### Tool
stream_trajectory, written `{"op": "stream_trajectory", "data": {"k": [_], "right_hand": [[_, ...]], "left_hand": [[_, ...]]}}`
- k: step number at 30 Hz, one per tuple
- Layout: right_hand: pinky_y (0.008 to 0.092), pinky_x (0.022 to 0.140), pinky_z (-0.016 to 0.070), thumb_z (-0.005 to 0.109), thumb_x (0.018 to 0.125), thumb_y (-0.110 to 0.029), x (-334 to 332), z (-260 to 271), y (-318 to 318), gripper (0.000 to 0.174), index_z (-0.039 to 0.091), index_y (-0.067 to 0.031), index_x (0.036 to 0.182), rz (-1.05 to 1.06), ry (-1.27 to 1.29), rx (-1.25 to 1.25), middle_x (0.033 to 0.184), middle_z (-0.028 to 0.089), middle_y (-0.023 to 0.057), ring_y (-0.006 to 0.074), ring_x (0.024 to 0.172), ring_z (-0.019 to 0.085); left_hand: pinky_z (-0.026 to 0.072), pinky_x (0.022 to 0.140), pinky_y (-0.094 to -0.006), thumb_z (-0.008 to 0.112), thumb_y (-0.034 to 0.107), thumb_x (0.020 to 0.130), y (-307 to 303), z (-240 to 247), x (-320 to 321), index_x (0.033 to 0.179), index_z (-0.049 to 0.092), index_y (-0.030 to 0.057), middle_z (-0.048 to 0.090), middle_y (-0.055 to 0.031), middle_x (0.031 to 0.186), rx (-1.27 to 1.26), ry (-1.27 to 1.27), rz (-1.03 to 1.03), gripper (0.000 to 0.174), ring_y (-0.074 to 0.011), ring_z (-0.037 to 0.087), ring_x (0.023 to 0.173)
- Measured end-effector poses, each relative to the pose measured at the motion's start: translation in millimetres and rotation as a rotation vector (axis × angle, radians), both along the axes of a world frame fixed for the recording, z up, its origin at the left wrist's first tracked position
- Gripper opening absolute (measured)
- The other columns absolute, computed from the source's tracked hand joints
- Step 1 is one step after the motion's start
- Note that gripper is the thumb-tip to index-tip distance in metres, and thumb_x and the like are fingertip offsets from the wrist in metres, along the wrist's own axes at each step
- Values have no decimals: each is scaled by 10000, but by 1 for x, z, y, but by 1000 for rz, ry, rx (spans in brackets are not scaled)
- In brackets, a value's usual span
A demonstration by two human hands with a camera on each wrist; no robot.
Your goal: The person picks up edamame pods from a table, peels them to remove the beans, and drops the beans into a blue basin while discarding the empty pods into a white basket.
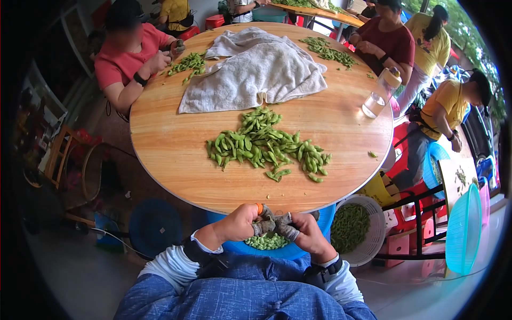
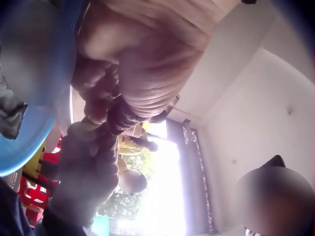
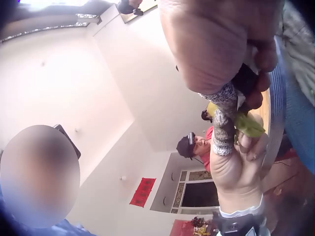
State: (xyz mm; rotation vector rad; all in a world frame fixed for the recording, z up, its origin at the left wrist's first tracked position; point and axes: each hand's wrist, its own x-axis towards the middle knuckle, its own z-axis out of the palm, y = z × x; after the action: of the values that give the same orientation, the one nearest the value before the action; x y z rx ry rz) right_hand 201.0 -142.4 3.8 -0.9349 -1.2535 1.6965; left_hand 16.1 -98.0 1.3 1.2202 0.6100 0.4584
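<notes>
Over a blue basin [image 1: 332,216], my left hand [image 1: 237,221] and right hand [image 1: 312,234] meet, fingertips close together. Worn grey cloth covers [image 1: 288,228] wrap some fingers and thumbs. Between the hands, a green soybean pod [image 3: 250,125] shows in the right wrist view, pinched by the left hand's curled fingers. The right hand's thumb and fingers grip at the same spot, partly hiding the pod. Below them, shelled green beans [image 1: 266,241] lie in the basin. A heap of soybean pods [image 1: 256,144] spreads on the wooden table [image 1: 176,154] just ahead.
A grey-white towel [image 1: 250,72] covers the table's middle. A clear bottle [image 1: 377,98] stands tilted-looking near the right edge. A white basket [image 1: 373,240] of pods is on the floor at right. People sit at the table's far left and right, with smaller pod heaps [image 1: 330,52].
</notes>
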Motion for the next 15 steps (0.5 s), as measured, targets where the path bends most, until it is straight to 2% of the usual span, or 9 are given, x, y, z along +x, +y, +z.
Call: {"op": "stream_trajectory", "data": {"k": [4,7,10,13,15], "right_hand": [[210,605,395,516,755,17,0,-2,-1,111,556,52,853,3,-73,26,739,533,-10,53,703,449],[208,591,390,516,723,41,1,-9,-4,114,554,57,830,-22,-191,102,699,516,-1,56,692,439],[214,570,383,519,692,53,0,-1,-7,112,552,60,799,-62,-262,131,652,491,9,61,671,427],[225,558,382,534,689,43,3,-3,-11,89,552,57,776,-68,-330,131,634,483,15,64,661,422],[234,556,388,548,695,32,7,-5,-14,84,556,53,776,-79,-355,120,633,494,26,71,652,433]], "left_hand": [[404,637,-187,516,12,792,-3,-3,-1,906,512,-1,543,11,799,11,42,12,115,-47,491,720],[392,623,-186,489,1,790,-8,-7,3,877,512,-3,539,8,772,157,104,68,90,-50,478,701],[373,556,-187,472,-54,734,-13,-6,7,843,517,6,486,25,685,224,106,117,133,-35,431,641],[384,564,-211,445,-79,692,-17,-23,10,836,516,-7,498,8,686,322,103,177,176,-45,437,652],[396,576,-238,448,-72,672,-18,-24,12,835,519,-5,526,-32,695,302,85,192,191,-91,479,647]]}}
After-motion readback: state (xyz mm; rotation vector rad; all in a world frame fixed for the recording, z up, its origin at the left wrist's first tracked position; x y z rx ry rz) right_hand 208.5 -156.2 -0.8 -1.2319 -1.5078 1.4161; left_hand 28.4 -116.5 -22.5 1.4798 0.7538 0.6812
